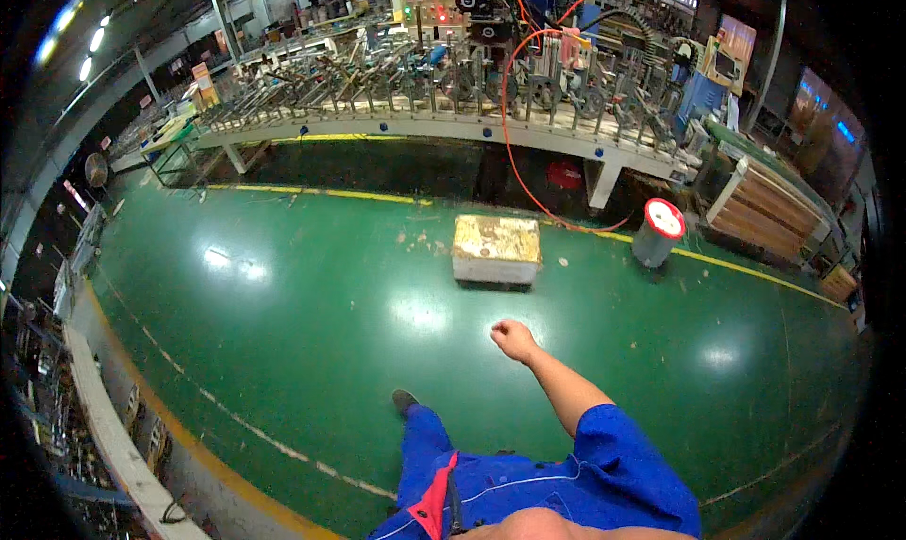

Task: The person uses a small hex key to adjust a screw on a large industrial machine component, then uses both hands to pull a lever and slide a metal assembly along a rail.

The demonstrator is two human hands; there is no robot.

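My right hand (512, 339) reaches forward over the green floor, its fingers curled in and nothing seen between them. It touches nothing in this view. Nearest to it, a little farther off, a white box-shaped block (495, 248) rests on the floor, its top worn and stained yellow-brown. My left hand is out of the picture. Below the arm, one leg in blue trousers ends in a dark shoe (404, 400).
A long machine bed (406, 125) with many rollers and fittings spans the far side. An orange-red hose (508, 116) hangs from it to the floor, near a grey bin with a red rim (658, 229). A pallet-like wooden stack (769, 210) stands right; machinery lines the left.
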